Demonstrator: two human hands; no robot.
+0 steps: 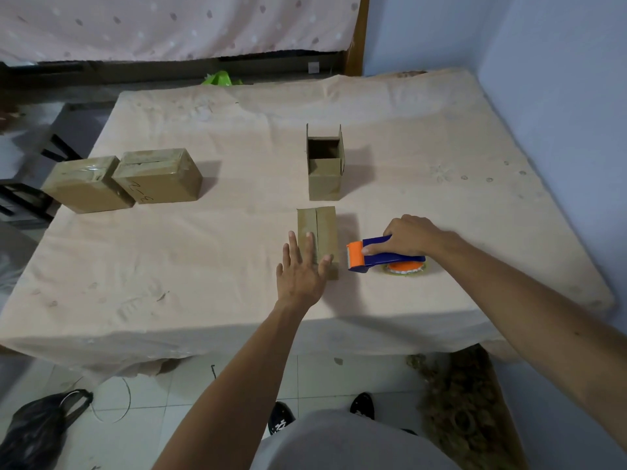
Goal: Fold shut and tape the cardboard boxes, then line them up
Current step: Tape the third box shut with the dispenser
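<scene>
Left grip (302,266) flat on the folded box (322,228), right grip (407,235) wrapped round the tape dispenser (393,258).

The left grip lies open, fingers straight and spread, pressing on the near end of the folded box, whose two top flaps meet in a seam running away from the person. The right grip is curled round the blue handle of the tape dispenser, which rests on the counter (203,266) just to the right of that box, its orange head pointing toward the box but not touching it. Directly behind the folded box, a little apart, stands an open box (324,183) with its flaps upright. Well off to the left, two taped boxes (84,188) (159,178) sit side by side, touching, near the counter's left edge.
</scene>
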